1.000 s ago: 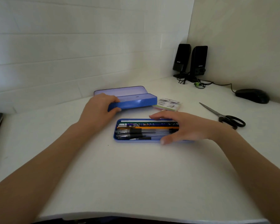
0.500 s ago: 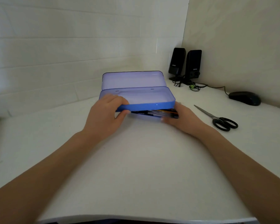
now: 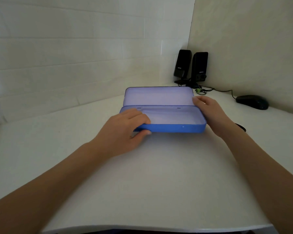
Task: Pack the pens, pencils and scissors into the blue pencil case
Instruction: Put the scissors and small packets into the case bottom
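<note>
The blue pencil case (image 3: 174, 129) lies open in the middle of the white desk, its lid (image 3: 159, 96) standing up at the back. Its pale inside shows no pens or pencils; the blue tray of pens seen earlier is out of sight. My left hand (image 3: 123, 130) grips the case's front left corner, fingers inside and thumb on the front wall. My right hand (image 3: 211, 112) holds the right end, fingertips on the lid's edge. Of the black scissors (image 3: 240, 127), only a bit of handle shows behind my right wrist.
Two black speakers (image 3: 191, 66) stand in the back corner with a cable (image 3: 215, 90) trailing right. A black mouse (image 3: 252, 102) lies at the far right by the wall. A dark object edge shows at the far left.
The open case came forward over the pen tray, which is now hidden. My right hand left the tray and went to the case's right end. The view moved closer.
</note>
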### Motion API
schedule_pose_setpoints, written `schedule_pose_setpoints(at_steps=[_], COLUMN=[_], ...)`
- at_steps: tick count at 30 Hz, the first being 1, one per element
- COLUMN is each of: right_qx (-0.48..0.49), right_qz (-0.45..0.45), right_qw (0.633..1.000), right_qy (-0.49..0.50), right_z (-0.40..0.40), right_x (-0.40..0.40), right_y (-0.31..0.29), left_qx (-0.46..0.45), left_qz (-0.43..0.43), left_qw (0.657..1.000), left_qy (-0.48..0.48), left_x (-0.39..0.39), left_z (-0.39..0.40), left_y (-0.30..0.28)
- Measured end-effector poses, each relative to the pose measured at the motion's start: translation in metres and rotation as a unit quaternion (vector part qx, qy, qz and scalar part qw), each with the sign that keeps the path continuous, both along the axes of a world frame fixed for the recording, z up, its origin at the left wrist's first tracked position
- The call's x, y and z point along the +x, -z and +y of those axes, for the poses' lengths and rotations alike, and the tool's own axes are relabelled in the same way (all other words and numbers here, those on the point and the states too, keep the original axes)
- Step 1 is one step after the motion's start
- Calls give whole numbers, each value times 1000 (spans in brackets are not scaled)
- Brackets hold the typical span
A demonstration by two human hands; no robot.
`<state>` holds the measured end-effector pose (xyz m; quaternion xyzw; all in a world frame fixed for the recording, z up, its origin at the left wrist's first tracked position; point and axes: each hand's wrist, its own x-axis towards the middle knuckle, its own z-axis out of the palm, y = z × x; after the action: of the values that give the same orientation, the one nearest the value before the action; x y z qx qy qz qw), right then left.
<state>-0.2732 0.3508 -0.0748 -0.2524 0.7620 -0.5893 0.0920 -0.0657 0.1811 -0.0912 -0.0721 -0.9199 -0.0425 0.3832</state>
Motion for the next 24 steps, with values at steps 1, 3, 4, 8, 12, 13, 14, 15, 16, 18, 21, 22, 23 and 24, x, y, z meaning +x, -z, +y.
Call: schedule_pose_setpoints(at_steps=[1,3,4,8,12,13,14,15,16,18,21,22,23,24], right_qx=[7,25,37,80,114,122,129,138,150,171,170,196,251,324], right_qz=[5,16,20,44,79,89,100,113,128,148,170,185,193,190], right_qw=[1000,1000,999,996,990,989,987,984,980,974,966,952,930,903], right_qy=[-1,-6,-7,-2,-3,0,4,7,10,15,98,147,186,207], right_z=[1,0,0,-1,-2,-2,-2,-2,-2,0,9,14,19,23], right_x=[-1,-1,-1,1,2,1,0,-1,-2,-4,-12,-16,-19,-21], right_y=[1,3,3,5,6,6,7,8,9,12,8,5,3,1], left_qx=[-2,-2,-1,42,92,125,186,263,329,377,387,398,415,433], left_qz=[-5,-29,-45,-48,-47,-80,-121,-159,-186,-202,-200,-210,-219,-222], left_qw=[1000,1000,999,997,991,981,965,941,918,900,898,891,881,872], left_qy=[6,9,9,33,-85,-122,-143,-141,-124,-85,-69,-67,-62,-53], left_x=[0,0,0,0,-4,-6,-8,-10,-12,-14,-15,-15,-14,-14], left_z=[-1,-3,-3,-5,-17,-21,-24,-27,-27,-29,-33,-34,-34,-33], left_y=[1,2,2,2,6,9,11,14,15,16,18,19,20,20])
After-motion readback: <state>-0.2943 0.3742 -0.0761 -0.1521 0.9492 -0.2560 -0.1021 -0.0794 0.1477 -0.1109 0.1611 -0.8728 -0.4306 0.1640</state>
